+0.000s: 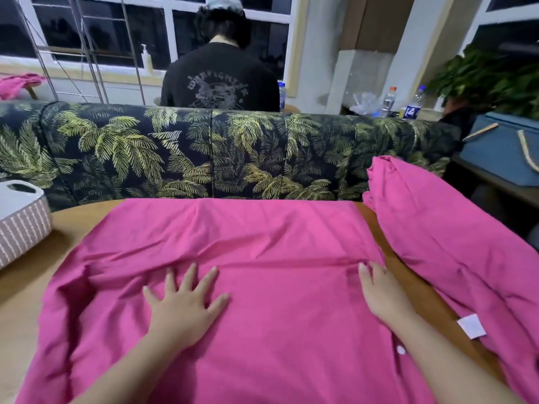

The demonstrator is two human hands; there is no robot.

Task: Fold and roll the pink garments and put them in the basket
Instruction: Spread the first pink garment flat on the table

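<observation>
A pink garment (262, 249) lies spread across the wooden table (26, 304), its far edge folded straight. My left hand (183, 304) presses flat on it with fingers splayed, left of centre. My right hand (379, 290) rests at the garment's right edge, fingers straight, their tips at a crease. A second pink garment (455, 252) with a white label lies in a loose heap to the right. The pale woven basket (20, 225) stands at the table's left edge.
A palm-print sofa back (204, 153) runs along the far side of the table. Behind it a person in a black shirt (221, 77) sits facing away. A blue box (501, 153) stands at the right, with bottles and a plant beyond.
</observation>
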